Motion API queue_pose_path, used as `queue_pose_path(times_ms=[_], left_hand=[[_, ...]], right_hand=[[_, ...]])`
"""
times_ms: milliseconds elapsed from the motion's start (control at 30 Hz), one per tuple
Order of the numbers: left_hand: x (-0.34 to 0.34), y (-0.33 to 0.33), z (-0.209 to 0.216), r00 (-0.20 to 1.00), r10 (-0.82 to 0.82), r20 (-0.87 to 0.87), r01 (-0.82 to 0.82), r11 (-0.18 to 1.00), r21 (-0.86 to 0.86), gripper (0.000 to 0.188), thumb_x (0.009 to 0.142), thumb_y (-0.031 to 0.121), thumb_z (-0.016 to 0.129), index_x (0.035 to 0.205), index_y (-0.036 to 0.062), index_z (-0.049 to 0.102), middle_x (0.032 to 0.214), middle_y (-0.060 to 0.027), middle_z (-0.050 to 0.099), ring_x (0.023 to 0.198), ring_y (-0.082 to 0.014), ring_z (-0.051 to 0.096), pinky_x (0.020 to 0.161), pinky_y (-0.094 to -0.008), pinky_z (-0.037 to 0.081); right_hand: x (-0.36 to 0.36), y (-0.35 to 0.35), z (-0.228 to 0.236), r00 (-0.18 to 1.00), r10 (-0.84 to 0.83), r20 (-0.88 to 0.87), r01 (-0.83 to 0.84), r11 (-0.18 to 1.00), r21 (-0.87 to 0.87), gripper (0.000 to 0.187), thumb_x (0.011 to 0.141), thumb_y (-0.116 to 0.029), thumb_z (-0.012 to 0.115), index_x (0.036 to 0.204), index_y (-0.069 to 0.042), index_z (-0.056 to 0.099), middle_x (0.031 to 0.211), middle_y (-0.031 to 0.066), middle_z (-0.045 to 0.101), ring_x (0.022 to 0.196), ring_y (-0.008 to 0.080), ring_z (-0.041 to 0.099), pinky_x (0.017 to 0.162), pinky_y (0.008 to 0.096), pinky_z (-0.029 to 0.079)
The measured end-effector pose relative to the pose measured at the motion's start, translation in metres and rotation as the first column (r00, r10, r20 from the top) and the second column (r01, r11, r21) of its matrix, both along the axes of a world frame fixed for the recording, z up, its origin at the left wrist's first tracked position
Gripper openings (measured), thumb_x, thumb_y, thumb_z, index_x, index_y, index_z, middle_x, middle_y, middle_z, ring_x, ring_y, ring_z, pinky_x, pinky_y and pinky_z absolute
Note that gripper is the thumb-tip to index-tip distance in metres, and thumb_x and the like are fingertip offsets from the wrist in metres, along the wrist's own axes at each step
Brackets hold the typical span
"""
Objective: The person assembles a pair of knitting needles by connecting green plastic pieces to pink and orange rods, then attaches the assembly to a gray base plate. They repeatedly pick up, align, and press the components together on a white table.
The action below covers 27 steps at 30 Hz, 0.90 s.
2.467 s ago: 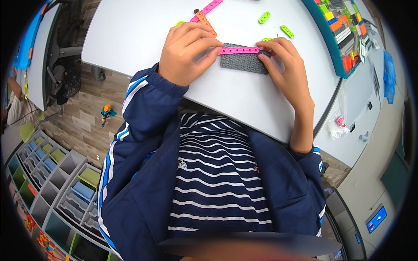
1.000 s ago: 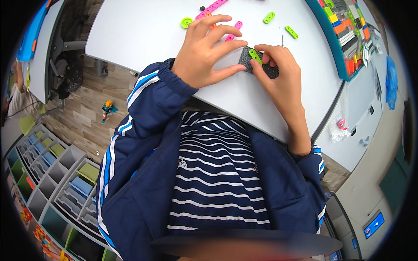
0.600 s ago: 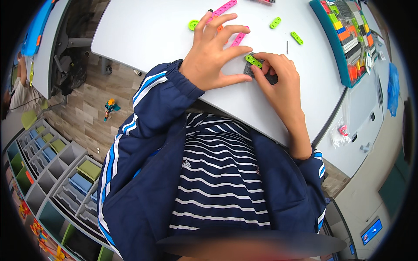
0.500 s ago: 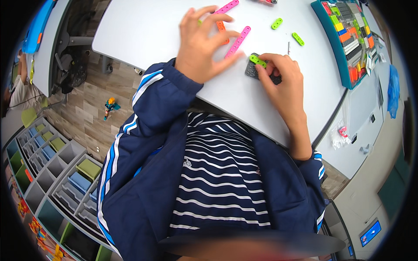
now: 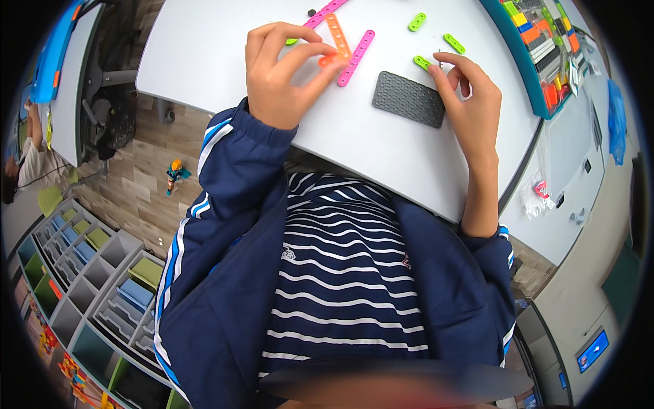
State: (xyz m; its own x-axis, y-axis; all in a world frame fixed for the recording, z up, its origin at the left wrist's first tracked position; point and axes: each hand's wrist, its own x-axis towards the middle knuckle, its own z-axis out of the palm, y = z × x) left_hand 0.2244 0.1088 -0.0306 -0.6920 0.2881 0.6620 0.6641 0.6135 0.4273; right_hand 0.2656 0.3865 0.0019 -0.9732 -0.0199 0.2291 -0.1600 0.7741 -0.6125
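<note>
The thumb and index finger of my left hand close round the near end of an orange beam with holes; part of that end is hidden. Right beside it lies a pink beam. A small green beam is at the thumb tip of my right hand, held in a pinch partly hidden by the fingers. Behind those fingers a thin metal piece shows only in part. Just below and left of my right hand, a dark grey textured plate lies flat on the white table.
Farther back lie two more green beams, another pink beam and a small black part. A teal tray of coloured bricks stands at the right table edge. On the floor at left is a small figure.
My right hand has lifted off the grey plate and moved right and away with the green beam. My left fingers, spread before, have closed at the orange beam. The view has shifted slightly.
</note>
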Motion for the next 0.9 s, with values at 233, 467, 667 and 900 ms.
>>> queue_pose_path(times_ms=[233,467,667,900], left_hand=[[0.025,0.039,0.011,0.930,-0.352,0.101,0.340,0.933,0.122,0.032,0.065,0.019,0.093,0.094,0.0148,0.081,0.108,-0.0006,0.069,0.110,-0.0252,0.057,0.093,-0.0393,0.049],[0.021,0.036,0.009,0.958,-0.232,0.170,0.211,0.968,0.133,0.034,0.071,0.021,0.092,0.101,0.0121,0.078,0.106,-0.0041,0.067,0.105,-0.0289,0.058,0.091,-0.0406,0.049],[0.015,0.034,0.011,0.960,-0.055,0.275,0.042,0.998,0.052,0.034,0.078,0.002,0.082,0.111,0.0058,0.075,0.107,-0.0124,0.065,0.099,-0.0302,0.062,0.085,-0.0386,0.050],[0.018,0.041,0.010,0.875,-0.126,0.468,0.055,0.985,0.162,0.028,0.086,-0.004,0.075,0.113,0.0006,0.072,0.107,-0.0131,0.063,0.091,-0.0262,0.066,0.074,-0.0332,0.057]], right_hand=[[0.007,-0.009,0.018,0.894,0.303,0.330,0.009,0.723,-0.691,0.031,0.102,-0.022,0.070,0.127,-0.003,0.069,0.093,-0.0015,0.070,0.078,0.0060,0.060,0.068,0.0218,0.048],[0.005,0.004,0.013,0.971,0.119,0.206,0.009,0.847,-0.531,0.027,0.097,-0.010,0.071,0.123,-0.002,0.070,0.095,0.0020,0.073,0.076,0.0066,0.063,0.067,0.0219,0.050],[-0.008,0.058,0.016,0.960,-0.277,0.042,0.279,0.930,-0.240,0.024,0.097,-0.006,0.069,0.121,-0.003,0.072,0.094,0.0027,0.071,0.079,0.0063,0.061,0.070,0.0231,0.050],[-0.013,0.059,-0.002,0.965,-0.249,0.087,0.262,0.945,-0.194,0.025,0.094,-0.008,0.072,0.118,0.000,0.072,0.087,0.0065,0.071,0.074,0.0103,0.061,0.068,0.0256,0.050]])
